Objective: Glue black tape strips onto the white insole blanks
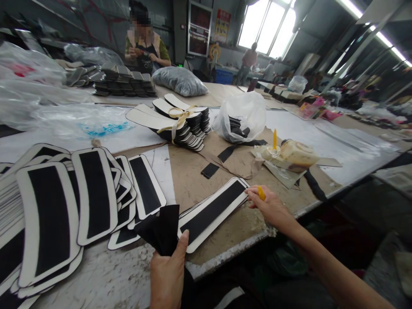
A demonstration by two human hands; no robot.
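Observation:
My left hand is closed round a bundle of black strips, thumb on the near side. Its thumb tip is by the near end of a pale, round-cornered panel with a black strip lying flat along its middle. More panels lie under this one. At the panel's far end my right hand has its fingers pressed together, touching the corner; what they pinch, if anything, is hidden. A small yellow piece shows at those fingers, and I cannot tell whether it is worn or held.
Overlapping panels with black strips cover the left. Behind are tied panel stacks, a white plastic bag and a crusted glue container beside a yellow stick. The table edge runs close by. A person works across the table.

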